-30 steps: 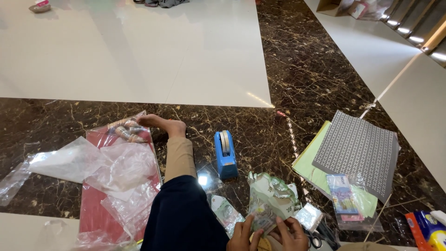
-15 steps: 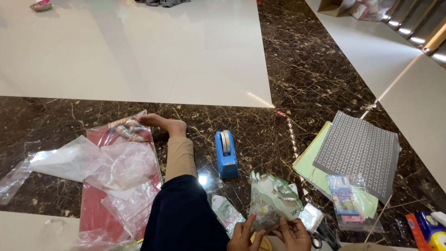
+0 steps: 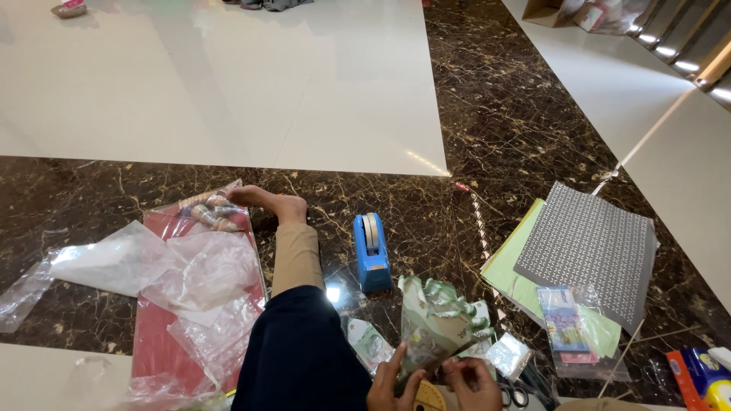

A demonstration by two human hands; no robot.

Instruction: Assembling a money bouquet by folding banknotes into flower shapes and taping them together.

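Lifted slightly higher than a moment ago: folded banknote bundle (image 3: 435, 323), pinched by left hand (image 3: 392, 380) and right hand (image 3: 468, 380), just right of blue tape dispenser (image 3: 371, 251).

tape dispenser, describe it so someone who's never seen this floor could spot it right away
On the dark marble floor, look just right of the person's outstretched leg. The tape dispenser stands there, ahead of the hands: the only solid blue block, with a grey tape roll on top.
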